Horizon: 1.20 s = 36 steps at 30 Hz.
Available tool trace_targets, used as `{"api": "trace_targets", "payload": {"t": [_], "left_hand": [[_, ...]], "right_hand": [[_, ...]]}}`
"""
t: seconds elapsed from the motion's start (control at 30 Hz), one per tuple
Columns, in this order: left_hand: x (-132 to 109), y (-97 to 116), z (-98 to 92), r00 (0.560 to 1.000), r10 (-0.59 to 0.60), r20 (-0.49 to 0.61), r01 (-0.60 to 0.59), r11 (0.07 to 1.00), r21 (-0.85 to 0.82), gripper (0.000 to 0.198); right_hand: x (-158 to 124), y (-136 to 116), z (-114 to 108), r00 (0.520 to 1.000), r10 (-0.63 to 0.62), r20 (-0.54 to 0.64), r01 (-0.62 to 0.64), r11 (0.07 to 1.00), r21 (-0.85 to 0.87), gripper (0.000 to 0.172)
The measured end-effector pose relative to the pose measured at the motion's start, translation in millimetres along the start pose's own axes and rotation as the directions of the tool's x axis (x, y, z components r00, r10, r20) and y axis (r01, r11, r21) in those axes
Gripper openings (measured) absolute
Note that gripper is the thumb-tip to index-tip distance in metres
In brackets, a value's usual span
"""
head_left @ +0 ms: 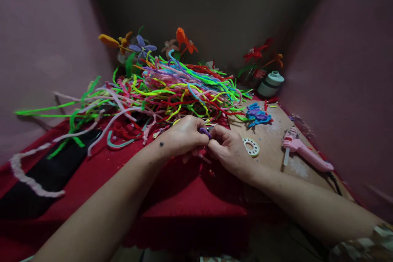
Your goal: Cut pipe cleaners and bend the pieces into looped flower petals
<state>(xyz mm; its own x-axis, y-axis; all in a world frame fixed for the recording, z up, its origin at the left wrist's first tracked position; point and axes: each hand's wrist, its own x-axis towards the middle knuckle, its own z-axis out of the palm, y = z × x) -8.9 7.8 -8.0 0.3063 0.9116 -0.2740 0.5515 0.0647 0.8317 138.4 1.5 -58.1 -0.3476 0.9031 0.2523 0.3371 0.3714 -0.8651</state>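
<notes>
A short bent piece of purple pipe cleaner [204, 132] shows between my two hands, above the red cloth. The closed fingers of my left hand [188, 136] grip it from the left. My right hand [229, 149] pinches its other side, thumb and forefinger together, with the fingertips of both hands almost touching. A small dark spot shows by the right fingertips, too small to name. My fingers hide most of the held piece. Just behind my hands lies a big tangled heap of coloured pipe cleaners [184, 86].
On the brown board at right are a blue and purple pipe-cleaner flower [258, 114], a white ring with holes [251, 147] and a pink glue gun [303, 151]. A pale bottle [270, 84] and finished flowers [143, 47] stand behind. Black fabric [46, 180] lies at left.
</notes>
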Motion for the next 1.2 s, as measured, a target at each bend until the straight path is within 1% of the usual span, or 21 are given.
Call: {"api": "trace_targets", "payload": {"t": [0.1, 0.2, 0.27, 0.37, 0.47, 0.53, 0.63, 0.7, 0.8, 0.9, 0.97, 1.03, 1.2], "left_hand": [[1, -4, -3.3, 0.999, 0.026, 0.046, -0.023, 0.998, -0.05, 0.007], [2, -8, -8.1, 0.995, 0.062, 0.076, -0.052, 0.992, -0.117, 0.008], [1, -11, -11.4, 0.994, 0.077, 0.082, -0.065, 0.988, -0.137, 0.007], [1, -14, -15.4, 0.99, 0.103, 0.094, -0.089, 0.986, -0.142, 0.005], [2, -18, -17.6, 0.983, 0.142, 0.119, -0.114, 0.97, -0.213, 0.006], [3, -20, -18.2, 0.976, 0.159, 0.148, -0.116, 0.957, -0.266, 0.01], [2, -21, -17.8, 0.972, 0.165, 0.167, -0.111, 0.95, -0.293, 0.013], [1, -20, -17.1, 0.973, 0.167, 0.159, -0.116, 0.95, -0.29, 0.013], [-2, -18, -16.2, 0.973, 0.19, 0.129, -0.142, 0.94, -0.311, 0.014], [-3, -17, -15.9, 0.976, 0.194, 0.102, -0.146, 0.924, -0.354, 0.016], [-3, -18, -15.9, 0.978, 0.182, 0.1, -0.134, 0.923, -0.361, 0.017], [-2, -19, -16.1, 0.979, 0.178, 0.095, -0.136, 0.93, -0.341, 0.016], [-2, -16, -14.3, 0.983, 0.179, 0.034, -0.164, 0.951, -0.262, 0.012]], "right_hand": [[0, -1, 0, 0.998, 0.057, 0.035, -0.059, 0.997, 0.043, 0.005], [1, -3, 0, 0.988, 0.117, 0.102, -0.136, 0.971, 0.197, 0.002], [2, -5, -1, 0.977, 0.145, 0.153, -0.184, 0.942, 0.281, 0.007], [4, -8, -5, 0.961, 0.177, 0.211, -0.232, 0.932, 0.277, 0.012], [6, -8, -8, 0.953, 0.22, 0.207, -0.275, 0.914, 0.297, 0.017], [7, -8, -9, 0.952, 0.223, 0.207, -0.287, 0.887, 0.362, 0.016], [7, -8, -8, 0.942, 0.228, 0.246, -0.319, 0.835, 0.449, 0.015], [6, -8, -7, 0.934, 0.228, 0.274, -0.339, 0.803, 0.49, 0.016], [6, -7, -7, 0.944, 0.201, 0.261, -0.314, 0.786, 0.532, 0.018], [6, -5, -9, 0.953, 0.177, 0.246, -0.289, 0.774, 0.563, 0.018], [6, -5, -11, 0.953, 0.17, 0.252, -0.286, 0.781, 0.554, 0.018], [6, -6, -12, 0.951, 0.172, 0.258, -0.286, 0.808, 0.515, 0.018], [6, -10, -13, 0.944, 0.182, 0.275, -0.289, 0.856, 0.428, 0.019]]}}
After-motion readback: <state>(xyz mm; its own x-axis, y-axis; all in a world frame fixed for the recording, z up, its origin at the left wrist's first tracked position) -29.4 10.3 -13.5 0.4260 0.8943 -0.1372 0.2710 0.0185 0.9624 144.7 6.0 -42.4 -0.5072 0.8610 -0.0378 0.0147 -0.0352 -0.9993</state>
